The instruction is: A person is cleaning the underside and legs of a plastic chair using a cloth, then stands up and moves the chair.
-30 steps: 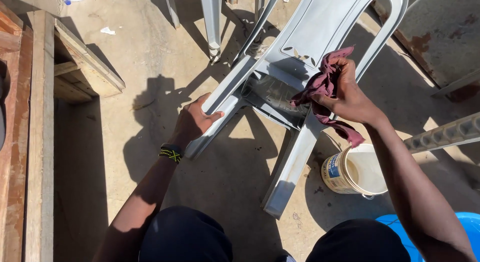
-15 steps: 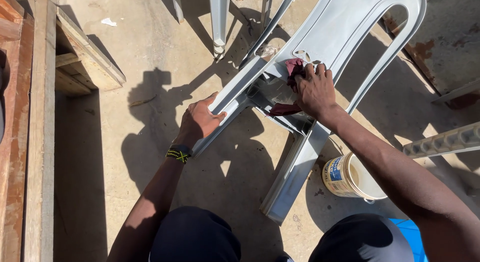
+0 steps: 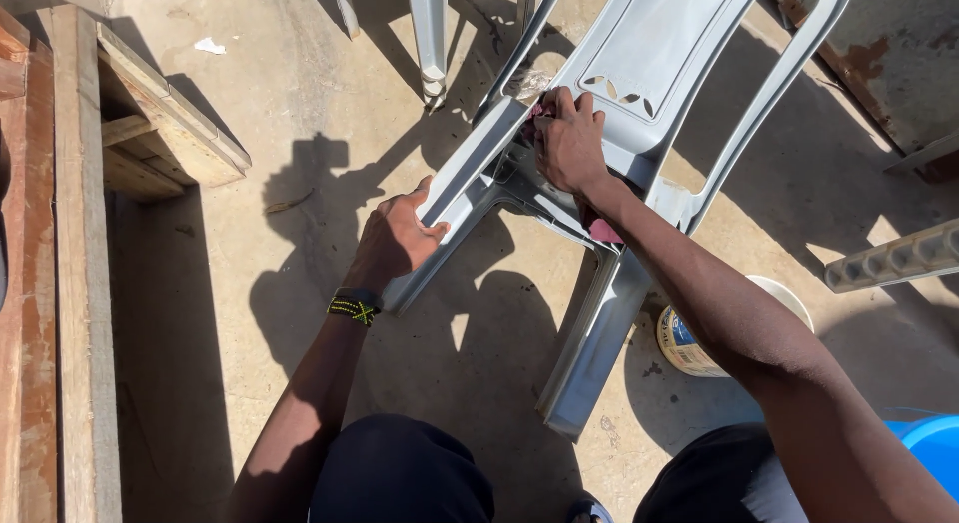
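A grey plastic chair (image 3: 649, 73) lies tipped on the concrete floor (image 3: 250, 283), its legs pointing toward the camera and its back running off the top edge, so the upper end is cut off. The left hand (image 3: 395, 238) is clamped on one chair leg, thumb over the top and fingers curled round the far side, where they are partly hidden. A dark beaded wristband (image 3: 353, 306) sits on that wrist.

The right hand (image 3: 569, 143) presses down on the underside of the seat, fingers together and bent over a dark red rag (image 3: 604, 231). Most of the rag is covered by the hand and forearm; only a scrap shows at the fingertips and another below the wrist, so how firmly it is gripped cannot be told.

A small bucket (image 3: 689, 343) stands on the floor just beside the nearer leg, largely hidden behind the right forearm, its contents not visible. A blue tub (image 3: 929, 448) is cut off at the lower right corner. Wooden planks (image 3: 80, 233) line the left edge, partly in shadow. Another chair's legs (image 3: 430, 33) enter from the top, their upper parts out of frame.
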